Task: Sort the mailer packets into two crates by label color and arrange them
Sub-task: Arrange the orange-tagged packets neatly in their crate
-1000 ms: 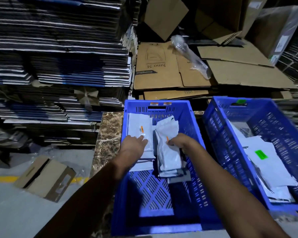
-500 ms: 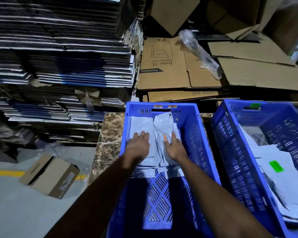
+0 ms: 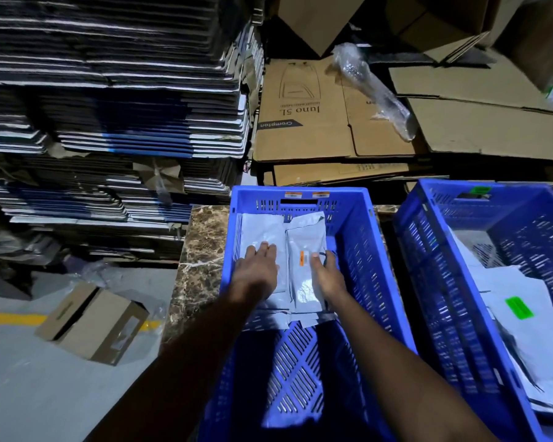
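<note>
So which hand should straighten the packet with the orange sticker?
Probably the right hand: it already rests on the edge of the orange-label packet. The left hand lies flat on the neighbouring packet.

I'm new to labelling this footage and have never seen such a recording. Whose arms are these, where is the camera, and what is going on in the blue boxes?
No machine here: a person wears one wide-angle camera on the head, looking forward and down at their own arms. The left hand lies flat on a pale grey plastic mailer packet. The right hand rests at the edge of a second grey packet with an orange label. Both packets lie in the blue slotted plastic crate on a brown marble-patterned top. The other blue crate, to the right, holds packets including one with a green label. Flattened cardboard lies behind.
</note>
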A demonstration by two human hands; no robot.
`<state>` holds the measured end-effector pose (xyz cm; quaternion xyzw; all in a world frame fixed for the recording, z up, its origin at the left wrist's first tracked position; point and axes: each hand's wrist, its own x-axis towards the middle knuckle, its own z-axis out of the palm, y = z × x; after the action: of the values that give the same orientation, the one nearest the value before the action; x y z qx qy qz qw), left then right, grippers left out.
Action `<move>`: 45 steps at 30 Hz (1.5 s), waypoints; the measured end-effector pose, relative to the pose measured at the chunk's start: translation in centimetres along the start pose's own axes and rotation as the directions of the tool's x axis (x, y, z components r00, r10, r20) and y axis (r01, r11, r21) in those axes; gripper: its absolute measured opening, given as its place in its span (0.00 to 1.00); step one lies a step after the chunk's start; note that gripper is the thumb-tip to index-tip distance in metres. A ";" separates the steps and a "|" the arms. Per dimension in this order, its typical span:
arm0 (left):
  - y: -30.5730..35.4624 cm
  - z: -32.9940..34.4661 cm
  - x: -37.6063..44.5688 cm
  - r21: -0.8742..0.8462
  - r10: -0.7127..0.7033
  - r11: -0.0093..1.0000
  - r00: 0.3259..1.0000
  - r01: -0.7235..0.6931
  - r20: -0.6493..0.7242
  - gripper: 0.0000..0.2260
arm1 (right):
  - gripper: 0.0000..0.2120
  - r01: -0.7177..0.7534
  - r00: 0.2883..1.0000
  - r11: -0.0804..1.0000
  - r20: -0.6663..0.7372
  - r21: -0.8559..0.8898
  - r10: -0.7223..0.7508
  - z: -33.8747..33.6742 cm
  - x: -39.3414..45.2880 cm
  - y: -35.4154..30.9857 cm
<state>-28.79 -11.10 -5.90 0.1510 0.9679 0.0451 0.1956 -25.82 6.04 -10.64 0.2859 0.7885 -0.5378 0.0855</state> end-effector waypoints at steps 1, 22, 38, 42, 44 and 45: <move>0.0 0.0 0.0 -0.010 -0.003 1.000 1.000 0.003 0.002 0.25 | 0.32 -0.023 1.000 0.999 -0.011 0.034 0.023 -0.2 0.1 0.2; 0.3 0.8 0.2 -0.154 -0.066 0.986 0.996 0.056 -0.062 0.27 | 0.31 -0.056 0.992 0.957 0.095 -0.286 0.086 1.3 1.2 0.1; 0.1 5.1 1.8 -0.138 -0.096 0.989 0.946 0.055 -0.310 0.28 | 0.29 0.333 0.936 0.548 0.200 -0.767 -0.289 2.3 1.5 0.8; 0.2 5.8 2.9 -0.133 -0.115 0.988 0.950 0.078 -0.290 0.27 | 0.28 0.296 0.947 0.555 0.162 -0.777 -0.278 3.0 1.8 1.2; 0.0 5.8 3.8 -0.125 -0.133 0.987 0.958 0.104 -0.254 0.27 | 0.28 0.293 0.945 0.526 0.157 -0.798 -0.288 3.5 2.0 1.1; -0.1 5.9 4.0 -0.132 -0.140 0.985 0.960 0.111 -0.242 0.27 | 0.28 0.292 0.945 0.516 0.162 -0.805 -0.283 3.6 2.0 1.1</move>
<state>-30.02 -9.81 -12.78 0.0706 0.9882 0.1081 0.0828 -27.51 3.81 -13.88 0.0764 0.9825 -0.1182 0.1220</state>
